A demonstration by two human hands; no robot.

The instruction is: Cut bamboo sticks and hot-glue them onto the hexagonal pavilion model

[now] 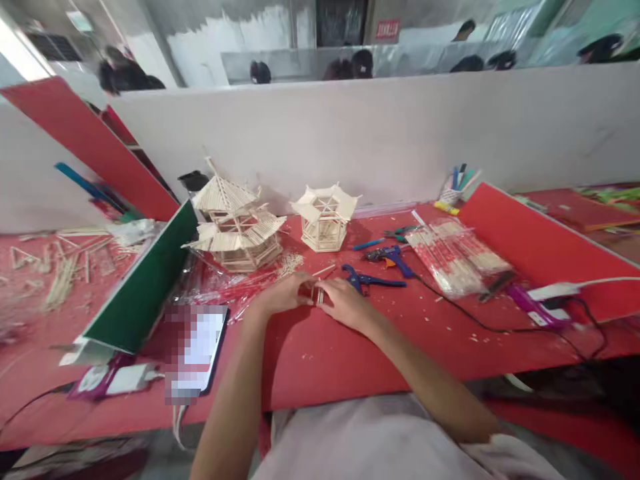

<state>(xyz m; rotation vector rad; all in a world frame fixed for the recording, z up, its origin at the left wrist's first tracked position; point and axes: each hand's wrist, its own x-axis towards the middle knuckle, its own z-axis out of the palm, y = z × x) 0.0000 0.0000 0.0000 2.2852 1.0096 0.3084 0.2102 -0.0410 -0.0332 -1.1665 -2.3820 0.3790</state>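
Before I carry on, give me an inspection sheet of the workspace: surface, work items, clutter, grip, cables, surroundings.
Surface: red tabletop, pale scraps scattered on it.
Work items: small stick piece at the fingers; tiered stick model and single-roofed stick model stand beyond.
Clutter: blue glue gun, blue cutter, wrapped stick bundles, lit tablet.
Grip: left hand and right hand meet at the small stick piece; which one pinches it is unclear.
Cables: black cord runs rightward from the glue gun; white cable below the tablet.
Surroundings: white partition behind, heads visible past it; green board left, red board right.
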